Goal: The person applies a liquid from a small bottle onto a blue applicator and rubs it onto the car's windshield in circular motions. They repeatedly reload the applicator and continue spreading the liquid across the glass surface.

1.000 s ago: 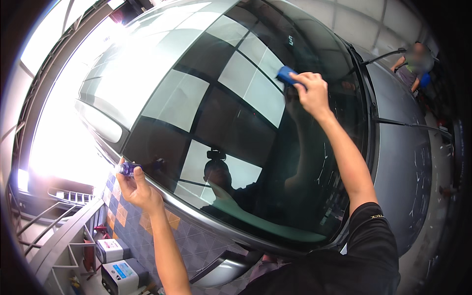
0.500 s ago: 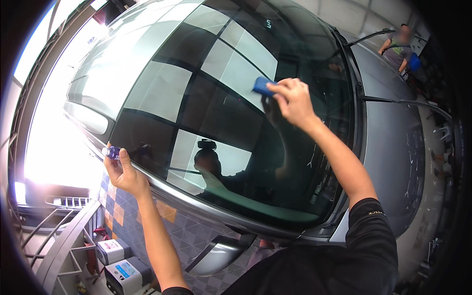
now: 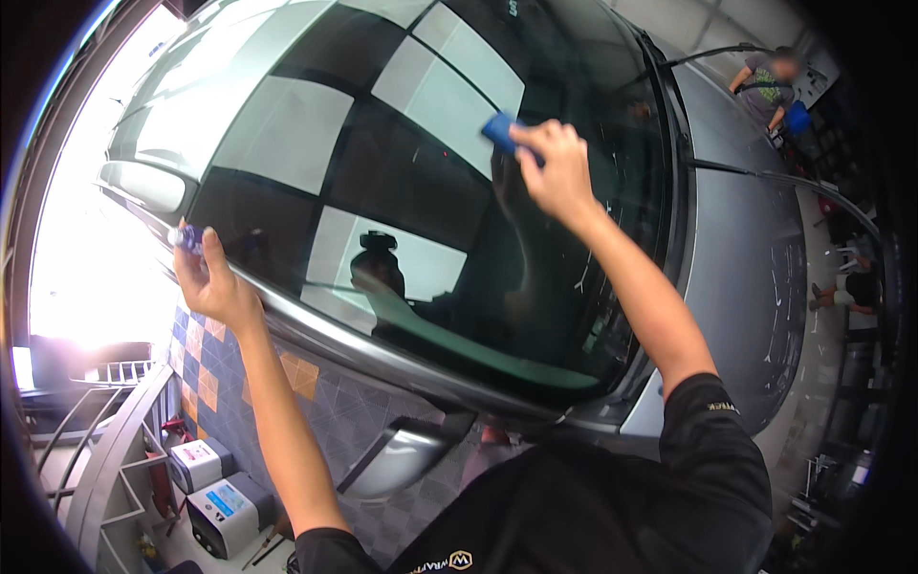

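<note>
While the right hand (image 3: 557, 172) pinches a blue block (image 3: 498, 130) between thumb and fingers, the left hand (image 3: 220, 282) pinches a small purple bottle (image 3: 194, 239) likewise. Block location: over the windshield (image 3: 406, 206), between its near and far edges; contact with the glass cannot be confirmed. Bottle location: at the near edge, toward the roof end. The block is judged light and slightly soft, best held by its sides with fingertips clear of the glass. The bottle is judged light but slippery, best taken round its body. Wipers (image 3: 724, 169) reach out over the hood (image 3: 746, 249); a mirror (image 3: 397, 464) juts beyond the near edge. Neither obstructs the block. Two boxes (image 3: 228, 515) stand on the floor.
</note>
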`<state>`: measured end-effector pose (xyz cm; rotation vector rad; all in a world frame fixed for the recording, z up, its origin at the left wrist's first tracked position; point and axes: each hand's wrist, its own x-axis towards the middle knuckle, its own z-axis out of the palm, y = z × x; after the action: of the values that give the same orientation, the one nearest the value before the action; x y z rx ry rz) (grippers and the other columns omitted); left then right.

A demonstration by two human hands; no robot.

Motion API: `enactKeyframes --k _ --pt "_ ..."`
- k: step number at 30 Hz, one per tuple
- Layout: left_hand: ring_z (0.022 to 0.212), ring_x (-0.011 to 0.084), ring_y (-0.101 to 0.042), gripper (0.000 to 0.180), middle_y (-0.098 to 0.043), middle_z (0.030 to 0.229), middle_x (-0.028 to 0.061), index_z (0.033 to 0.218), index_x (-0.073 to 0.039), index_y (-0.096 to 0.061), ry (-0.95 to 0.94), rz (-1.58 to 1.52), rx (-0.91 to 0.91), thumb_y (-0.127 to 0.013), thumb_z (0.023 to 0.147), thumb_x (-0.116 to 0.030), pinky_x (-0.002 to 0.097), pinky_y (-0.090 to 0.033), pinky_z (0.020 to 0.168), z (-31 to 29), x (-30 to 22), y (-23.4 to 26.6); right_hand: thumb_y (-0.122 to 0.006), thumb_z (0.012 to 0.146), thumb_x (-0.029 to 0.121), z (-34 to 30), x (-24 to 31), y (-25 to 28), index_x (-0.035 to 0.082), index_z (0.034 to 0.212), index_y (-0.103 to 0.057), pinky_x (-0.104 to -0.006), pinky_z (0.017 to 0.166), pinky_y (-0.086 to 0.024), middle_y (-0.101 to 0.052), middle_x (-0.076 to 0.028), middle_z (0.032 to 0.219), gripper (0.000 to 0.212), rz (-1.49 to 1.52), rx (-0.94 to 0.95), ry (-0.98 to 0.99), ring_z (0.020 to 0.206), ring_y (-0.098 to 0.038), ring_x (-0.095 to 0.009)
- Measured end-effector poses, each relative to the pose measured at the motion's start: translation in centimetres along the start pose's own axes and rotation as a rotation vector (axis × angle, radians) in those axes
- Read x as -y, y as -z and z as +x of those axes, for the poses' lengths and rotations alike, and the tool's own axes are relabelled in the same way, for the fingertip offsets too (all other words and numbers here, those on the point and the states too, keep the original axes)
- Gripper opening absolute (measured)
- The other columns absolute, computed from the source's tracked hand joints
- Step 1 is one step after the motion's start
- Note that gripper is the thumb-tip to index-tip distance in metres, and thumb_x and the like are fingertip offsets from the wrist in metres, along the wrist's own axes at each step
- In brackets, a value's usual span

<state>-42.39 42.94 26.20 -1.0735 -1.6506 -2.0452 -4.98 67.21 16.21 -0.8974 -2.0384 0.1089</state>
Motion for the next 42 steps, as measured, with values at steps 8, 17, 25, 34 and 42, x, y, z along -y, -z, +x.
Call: enactKeyframes --k 8,17,25,34,42 --pt "0.092 0.0122 -0.06 0.034 -0.067 0.104 0.0028 0.121 0.003 -0.073 -0.126 0.222 -0.01 -0.083 0.098 -0.02 0.028 -0.05 0.085 0.1 0.1 0.6 -0.08 0.08 0.012 -3.0 17.2 -2.6 0.017 0.115 -0.077 -0.0462 0.085 -0.043 -0.062 -0.011 0.102 0.035 0.184 0.001 0.327 0.093 -0.058 -0.031" --pt "0.095 0.0156 -0.06 0.043 -0.067 0.105 0.0046 0.121 0.003 -0.072 -0.115 0.166 -0.011 -0.086 0.096 -0.028 0.0321 -0.049 0.087 0.6 1.1 0.7 -0.077 0.085 0.015 -2.4 16.8 -1.9 0.014 0.118 -0.077 -0.0459 0.084 -0.043 -0.065 -0.011 0.1 0.034 0.108 -0.025 0.045 0.098 -0.06 -0.032" --pt "0.093 0.0158 -0.06 0.048 -0.07 0.102 0.0063 0.12 0.003 -0.073 -0.169 0.144 -0.053 -0.087 0.094 -0.035 0.0313 -0.049 0.086 0.9 1.7 1.2 -0.079 0.079 0.013 -14.7 18.1 3.4 0.016 0.119 -0.078 -0.0437 0.081 -0.039 -0.064 -0.006 0.101 0.041 0.216 0.185 0.359 0.093 -0.059 -0.025" --pt "0.091 0.014 -0.057 0.051 -0.067 0.096 0.0032 0.12 0.002 -0.072 -0.119 0.136 -0.013 -0.088 0.093 -0.038 0.0308 -0.049 0.084 1.0 1.6 0.8 -0.079 0.081 0.014 -13.4 19.6 1.8 0.017 0.12 -0.076 -0.0456 0.082 -0.041 -0.062 -0.008 0.104 0.039 0.171 0.125 0.234 0.097 -0.057 -0.028" --pt "0.094 0.0146 -0.056 0.051 -0.065 0.094 0.0027 0.119 0.004 -0.071 -0.141 0.222 0.003 -0.088 0.093 -0.036 0.0305 -0.048 0.086 0.7 1.1 0.2 -0.078 0.085 0.012 -14.0 8.4 5.2 0.015 0.123 -0.076 -0.0448 0.079 -0.043 -0.065 -0.008 0.1 0.038 0.059 0.041 0.003 0.092 -0.058 -0.031"
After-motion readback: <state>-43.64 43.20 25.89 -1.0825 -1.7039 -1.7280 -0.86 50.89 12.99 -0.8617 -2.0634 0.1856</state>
